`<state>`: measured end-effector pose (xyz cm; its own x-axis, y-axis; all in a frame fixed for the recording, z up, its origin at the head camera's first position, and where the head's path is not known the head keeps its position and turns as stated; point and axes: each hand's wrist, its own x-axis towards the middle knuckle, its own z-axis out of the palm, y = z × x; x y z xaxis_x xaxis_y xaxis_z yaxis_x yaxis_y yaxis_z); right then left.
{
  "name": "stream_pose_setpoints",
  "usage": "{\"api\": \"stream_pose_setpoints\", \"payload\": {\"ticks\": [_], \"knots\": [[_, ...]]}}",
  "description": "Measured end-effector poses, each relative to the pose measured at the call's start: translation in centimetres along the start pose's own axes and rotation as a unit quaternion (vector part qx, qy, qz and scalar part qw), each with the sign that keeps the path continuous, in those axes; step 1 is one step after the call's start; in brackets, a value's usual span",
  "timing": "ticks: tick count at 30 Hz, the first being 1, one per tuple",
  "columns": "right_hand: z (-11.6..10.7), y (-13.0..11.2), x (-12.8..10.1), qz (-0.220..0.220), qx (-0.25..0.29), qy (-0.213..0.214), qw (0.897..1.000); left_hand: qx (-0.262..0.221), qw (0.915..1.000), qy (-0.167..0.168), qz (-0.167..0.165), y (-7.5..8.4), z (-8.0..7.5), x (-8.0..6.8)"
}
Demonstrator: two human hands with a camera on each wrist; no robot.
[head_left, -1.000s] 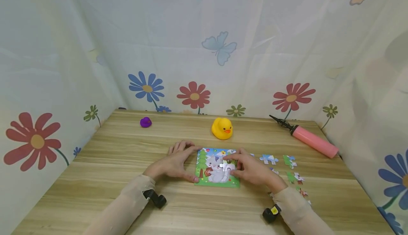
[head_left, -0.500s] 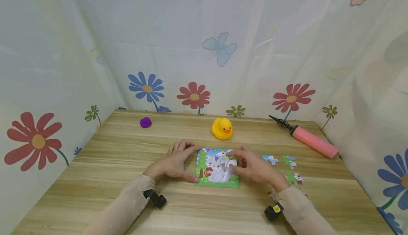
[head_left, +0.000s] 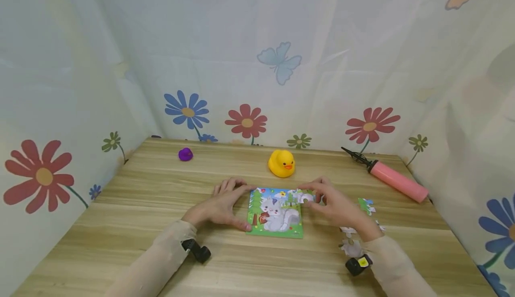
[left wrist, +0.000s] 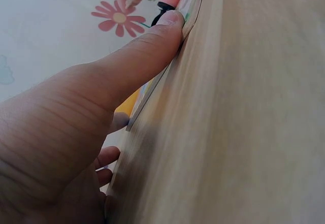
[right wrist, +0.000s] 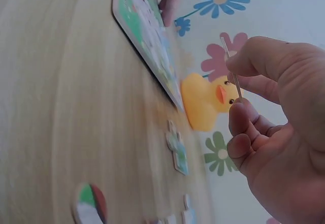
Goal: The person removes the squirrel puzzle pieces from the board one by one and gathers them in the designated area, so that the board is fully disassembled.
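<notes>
head view: puzzle board (head_left: 276, 212) lay flat on the tabletop (head_left: 161, 198), cartoon grey animal, trees, green border. Left hand (head_left: 219, 207) rested at its left edge, fingers spread, thumb on the near-left corner. Right hand (head_left: 335, 205) held a puzzle piece (head_left: 306, 197) just over the board's far-right corner. Only this view showed yellow duck (head_left: 281, 162), purple toy (head_left: 185, 154), pink pump (head_left: 392, 179), loose pieces (head_left: 365, 205) to the right.
left wrist view: thumb (left wrist: 137, 61) pressed flat against the board edge (left wrist: 190, 10); other fingers straight beneath.
right wrist view: piece (right wrist: 231, 69) seen edge-on, thin, pinched between thumb and forefinger (right wrist: 264, 56), held above the tabletop; board (right wrist: 144, 33) and duck (right wrist: 205, 99) beyond; remaining fingers curled.
</notes>
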<state>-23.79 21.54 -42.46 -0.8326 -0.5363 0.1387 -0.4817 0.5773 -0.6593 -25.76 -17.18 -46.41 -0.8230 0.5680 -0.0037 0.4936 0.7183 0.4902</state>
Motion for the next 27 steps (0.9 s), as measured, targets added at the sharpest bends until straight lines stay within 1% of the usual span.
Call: {"api": "stream_pose_setpoints", "payload": {"ticks": [4, 8, 14, 19, 23, 25, 27], "knots": [[-1.1, 0.5, -0.7, 0.005, 0.005, 0.015, 1.000, 0.000, 1.0000, -0.001, 0.002, 0.0, 0.1, 0.1], [-2.2, 0.8, -1.5, -0.005, 0.014, 0.023, 1.000, -0.004, 1.0000, 0.002, 0.002, 0.0, 0.1, 0.0], [-3.0, 1.3, -2.6, -0.007, 0.006, 0.031, 0.999, -0.004, 1.0000, 0.003, 0.000, 0.0, 0.1, 0.0], [-3.0, 1.4, -3.4, -0.013, -0.005, 0.027, 1.000, 0.001, 1.0000, 0.003, -0.001, -0.4, 0.3, 0.0], [-2.4, 1.9, -3.9, -0.016, -0.003, 0.014, 1.000, 0.002, 1.0000, 0.004, 0.000, -0.5, 0.4, 0.1], [-2.0, 2.3, -4.1, -0.011, 0.006, 0.003, 1.000, 0.000, 1.0000, 0.006, 0.003, -0.4, 0.4, 0.1], [-1.7, 2.6, -4.4, 0.004, 0.015, -0.010, 1.000, -0.005, 0.9999, 0.008, 0.008, -0.2, 0.3, 0.0]]}}
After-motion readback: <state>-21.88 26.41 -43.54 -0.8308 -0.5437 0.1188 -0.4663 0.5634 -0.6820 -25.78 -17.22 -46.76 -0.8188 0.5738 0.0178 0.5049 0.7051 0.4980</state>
